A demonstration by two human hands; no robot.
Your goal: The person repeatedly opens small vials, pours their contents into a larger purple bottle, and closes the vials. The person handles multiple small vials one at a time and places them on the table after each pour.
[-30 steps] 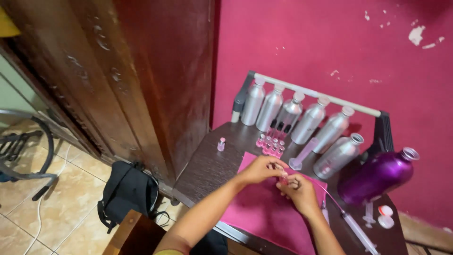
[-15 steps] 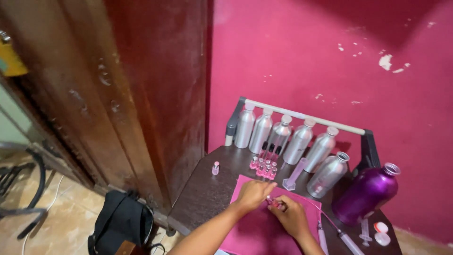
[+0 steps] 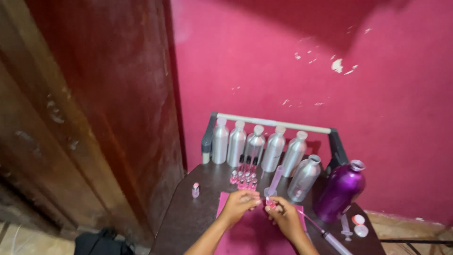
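Both hands meet over the pink mat [image 3: 255,233] on the dark bench [image 3: 188,219]; the left hand [image 3: 239,205] and right hand [image 3: 284,218] pinch a small pink vial [image 3: 270,203] between their fingers; silver bottles [image 3: 257,146] stand behind.

Six silver metal bottles [image 3: 255,148] with pale caps stand along the back of the dark counter [image 3: 188,217], one [image 3: 304,177] set forward of the row. A large purple metal bottle [image 3: 339,191], uncapped, stands at the right. Small pink vials [image 3: 243,179] cluster before the row; one lone vial [image 3: 195,190] stands apart at left. No labels, signs or screens show.
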